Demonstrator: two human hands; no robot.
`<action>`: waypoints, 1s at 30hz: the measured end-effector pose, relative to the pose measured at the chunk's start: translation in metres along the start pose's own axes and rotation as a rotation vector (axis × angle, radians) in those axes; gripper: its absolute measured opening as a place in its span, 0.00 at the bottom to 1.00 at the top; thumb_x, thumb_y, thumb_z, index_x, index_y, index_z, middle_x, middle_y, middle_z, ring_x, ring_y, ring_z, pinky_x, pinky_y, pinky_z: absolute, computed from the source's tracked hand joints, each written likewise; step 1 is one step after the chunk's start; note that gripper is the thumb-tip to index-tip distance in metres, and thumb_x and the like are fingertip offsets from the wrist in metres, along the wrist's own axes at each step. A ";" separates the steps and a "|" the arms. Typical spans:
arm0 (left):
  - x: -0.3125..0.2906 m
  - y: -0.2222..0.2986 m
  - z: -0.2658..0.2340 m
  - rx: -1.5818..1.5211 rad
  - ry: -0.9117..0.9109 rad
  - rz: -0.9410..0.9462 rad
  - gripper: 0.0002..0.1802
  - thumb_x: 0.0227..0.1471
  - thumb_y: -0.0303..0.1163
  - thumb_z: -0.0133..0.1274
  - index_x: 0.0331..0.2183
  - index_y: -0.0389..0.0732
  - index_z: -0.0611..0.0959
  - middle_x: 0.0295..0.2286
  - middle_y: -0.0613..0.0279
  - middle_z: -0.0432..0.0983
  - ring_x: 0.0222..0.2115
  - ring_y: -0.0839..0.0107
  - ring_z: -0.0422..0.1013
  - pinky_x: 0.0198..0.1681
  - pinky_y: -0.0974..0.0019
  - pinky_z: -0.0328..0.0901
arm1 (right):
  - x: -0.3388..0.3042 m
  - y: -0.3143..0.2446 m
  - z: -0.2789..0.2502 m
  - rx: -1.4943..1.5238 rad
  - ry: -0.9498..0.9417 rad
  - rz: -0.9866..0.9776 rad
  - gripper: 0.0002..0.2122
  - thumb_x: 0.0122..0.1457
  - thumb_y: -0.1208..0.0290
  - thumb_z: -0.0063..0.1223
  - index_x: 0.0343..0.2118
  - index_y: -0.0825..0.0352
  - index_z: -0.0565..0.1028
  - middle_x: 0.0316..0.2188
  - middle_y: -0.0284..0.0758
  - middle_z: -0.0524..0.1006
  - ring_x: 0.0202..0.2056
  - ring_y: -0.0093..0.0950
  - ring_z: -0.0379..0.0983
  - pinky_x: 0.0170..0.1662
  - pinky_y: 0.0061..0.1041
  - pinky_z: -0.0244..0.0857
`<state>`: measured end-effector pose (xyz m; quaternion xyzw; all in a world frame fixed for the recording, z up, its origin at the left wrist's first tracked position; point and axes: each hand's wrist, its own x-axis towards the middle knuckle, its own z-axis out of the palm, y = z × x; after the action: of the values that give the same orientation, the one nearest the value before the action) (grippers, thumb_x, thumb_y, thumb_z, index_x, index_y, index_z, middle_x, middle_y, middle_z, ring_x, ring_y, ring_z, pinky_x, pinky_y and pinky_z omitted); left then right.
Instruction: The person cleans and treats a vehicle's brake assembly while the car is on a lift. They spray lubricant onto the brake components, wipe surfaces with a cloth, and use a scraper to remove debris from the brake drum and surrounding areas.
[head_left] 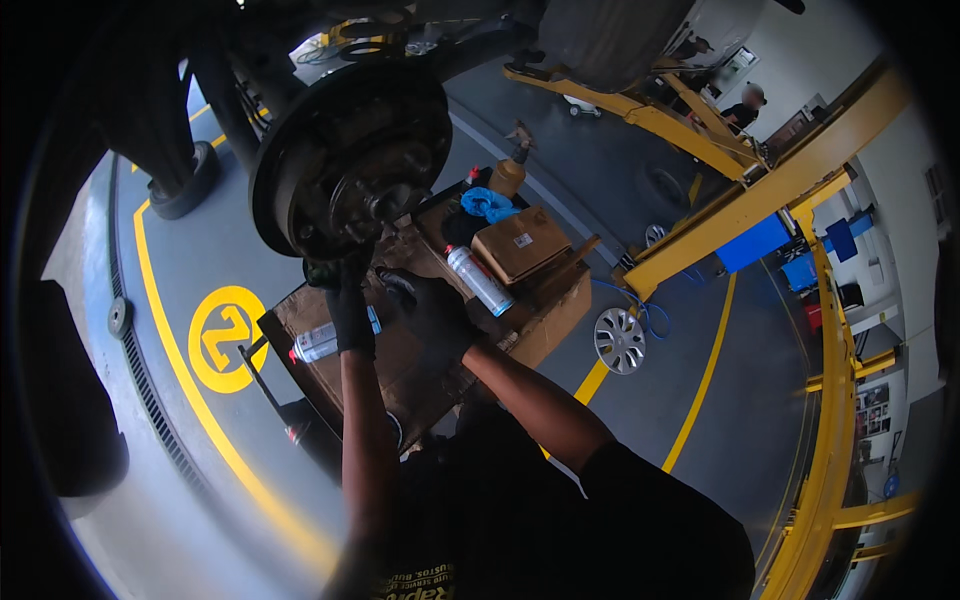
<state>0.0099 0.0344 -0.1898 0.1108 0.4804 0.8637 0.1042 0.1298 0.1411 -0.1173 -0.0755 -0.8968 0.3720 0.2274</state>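
A dark, round brake assembly with a wheel hub [375,200] hangs above the cart, its wheel off. My left hand [350,312], in a black glove, reaches up to its lower edge beside a small dark-green thing [320,273]; shadow hides the fingertips. My right hand [432,308], also gloved in black, is just below the hub, to the right of my left. Its fingers are curled together, and whatever they hold cannot be made out. A spray can [318,342] lies by my left wrist. Another spray can [479,281] lies beyond my right hand.
The cart top is lined with worn cardboard [415,245]. It bears a cardboard box [520,245], a blue crumpled glove or cloth [488,204] and an amber spray bottle [508,175]. A wheel cover [620,341] lies on the floor near a yellow lift arm [650,120]. A person [745,108] is farther off.
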 end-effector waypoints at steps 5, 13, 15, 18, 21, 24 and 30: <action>0.034 -0.055 0.068 0.681 -0.284 0.457 0.25 0.64 0.30 0.54 0.62 0.37 0.76 0.59 0.47 0.74 0.59 0.49 0.71 0.62 0.52 0.65 | 0.032 0.051 -0.073 -0.304 0.024 0.058 0.14 0.65 0.66 0.56 0.53 0.51 0.83 0.37 0.41 0.84 0.36 0.44 0.82 0.39 0.41 0.75; 0.040 -0.075 0.065 1.029 -0.142 0.488 0.21 0.61 0.23 0.49 0.54 0.33 0.81 0.52 0.40 0.78 0.53 0.44 0.74 0.56 0.51 0.69 | 0.012 0.052 -0.044 -0.221 0.111 0.147 0.23 0.66 0.65 0.54 0.65 0.52 0.73 0.27 0.43 0.80 0.29 0.45 0.81 0.32 0.46 0.74; 0.034 -0.084 0.003 0.990 -0.002 0.381 0.17 0.64 0.28 0.51 0.51 0.33 0.83 0.45 0.44 0.83 0.45 0.51 0.79 0.49 0.55 0.74 | 0.000 0.029 -0.023 -0.077 -0.009 0.133 0.22 0.67 0.63 0.53 0.65 0.53 0.73 0.28 0.45 0.80 0.29 0.46 0.81 0.33 0.47 0.73; 0.013 -0.066 -0.039 0.933 0.175 0.211 0.17 0.64 0.27 0.50 0.51 0.33 0.82 0.42 0.44 0.82 0.42 0.51 0.78 0.47 0.54 0.72 | -0.013 0.001 -0.001 0.072 -0.165 0.130 0.20 0.67 0.64 0.53 0.62 0.54 0.77 0.31 0.48 0.81 0.32 0.46 0.81 0.36 0.45 0.74; 0.014 -0.073 0.003 0.903 0.124 0.148 0.16 0.64 0.26 0.50 0.51 0.33 0.81 0.39 0.44 0.80 0.39 0.50 0.76 0.45 0.53 0.71 | 0.006 0.048 -0.016 0.076 -0.066 0.030 0.15 0.64 0.66 0.55 0.52 0.59 0.82 0.33 0.49 0.83 0.36 0.45 0.83 0.38 0.45 0.75; 0.023 -0.072 0.072 1.048 0.028 0.242 0.16 0.63 0.25 0.49 0.51 0.34 0.81 0.36 0.44 0.79 0.36 0.50 0.75 0.43 0.52 0.70 | 0.045 0.075 -0.085 -0.166 -0.243 0.040 0.16 0.61 0.67 0.56 0.52 0.56 0.81 0.28 0.45 0.82 0.31 0.46 0.81 0.32 0.45 0.73; 0.090 -0.043 0.231 -0.245 -0.395 0.273 0.20 0.65 0.30 0.49 0.56 0.37 0.76 0.52 0.51 0.75 0.53 0.55 0.72 0.59 0.54 0.67 | 0.110 0.030 -0.214 -0.506 0.152 -0.195 0.14 0.66 0.62 0.58 0.53 0.50 0.81 0.22 0.39 0.76 0.26 0.41 0.79 0.29 0.41 0.72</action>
<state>-0.0058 0.2686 -0.0994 0.3275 0.3233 0.8831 0.0914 0.1309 0.3317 0.0325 -0.0710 -0.9445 0.1059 0.3027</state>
